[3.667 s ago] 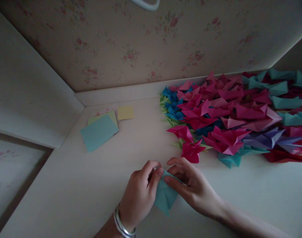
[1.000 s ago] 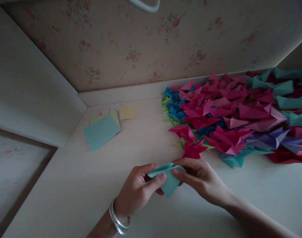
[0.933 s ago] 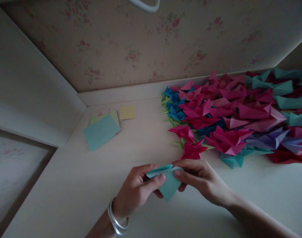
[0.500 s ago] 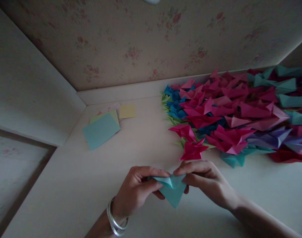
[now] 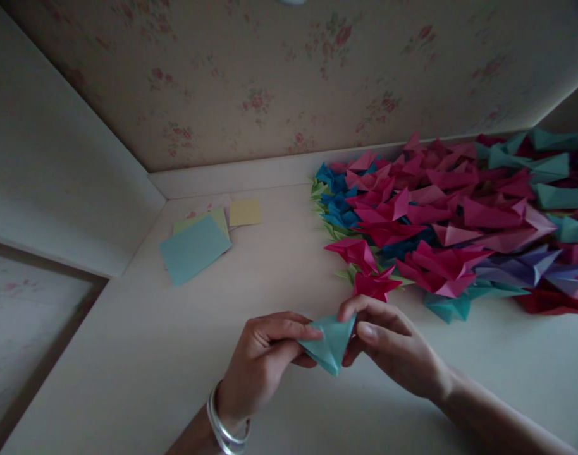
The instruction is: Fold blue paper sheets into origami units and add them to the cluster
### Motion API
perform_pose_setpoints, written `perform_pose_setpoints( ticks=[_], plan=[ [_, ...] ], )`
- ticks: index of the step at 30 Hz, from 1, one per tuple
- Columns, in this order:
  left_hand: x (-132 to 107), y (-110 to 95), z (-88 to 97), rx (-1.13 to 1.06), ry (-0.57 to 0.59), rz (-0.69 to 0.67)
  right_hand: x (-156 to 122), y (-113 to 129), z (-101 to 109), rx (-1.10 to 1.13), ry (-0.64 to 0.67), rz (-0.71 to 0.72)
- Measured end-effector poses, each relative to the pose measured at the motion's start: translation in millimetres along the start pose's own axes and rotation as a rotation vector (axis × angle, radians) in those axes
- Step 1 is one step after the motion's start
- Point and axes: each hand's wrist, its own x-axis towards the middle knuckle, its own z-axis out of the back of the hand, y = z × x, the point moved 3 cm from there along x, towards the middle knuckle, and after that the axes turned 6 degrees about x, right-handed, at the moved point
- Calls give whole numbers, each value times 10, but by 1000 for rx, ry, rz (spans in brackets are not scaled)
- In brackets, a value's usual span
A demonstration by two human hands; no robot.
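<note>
A light turquoise sheet of origami paper [image 5: 334, 344], folded to a triangle with its tip toward me, is held between both hands above the white table. My left hand [image 5: 265, 354] pinches its left corner, thumb and index finger pressed on the paper. At the right corner, my right hand [image 5: 396, 351] has its index finger along the top edge and the other fingers behind, partly hidden by the paper; its thumb stands slightly off the sheet. Silver bangles [image 5: 222, 426] circle my left wrist.
Many folded paper figures [image 5: 450, 215], in pink, blue, green, purple and turquoise, cover the right side of the table [image 5: 270, 272]. Flat turquoise sheets [image 5: 194, 249] and a small yellow square [image 5: 245, 212] lie at the back left. A flowered wall [image 5: 270, 120] stands behind.
The paper has tilted and risen slightly, and its upper flap now lies down toward the lower tip. My right thumb has come away from the paper's front.
</note>
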Motion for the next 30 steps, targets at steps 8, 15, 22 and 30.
perform_pose_setpoints(
  ticks=[8, 15, 22, 30],
  plan=[
    [5, -27, -44, 313, -86, -195, 20, -46, -150, -192, -207, -44],
    [-10, 55, -15, 182, 19, 41, 32, -29, -25, -359, -261, 90],
    [17, 58, -47, 484, -44, 48, 36, -53, 27, -419, -267, 95],
    [25, 38, -70, 457, -23, 104, 25, -28, -29, -493, -233, 69]
  ],
)
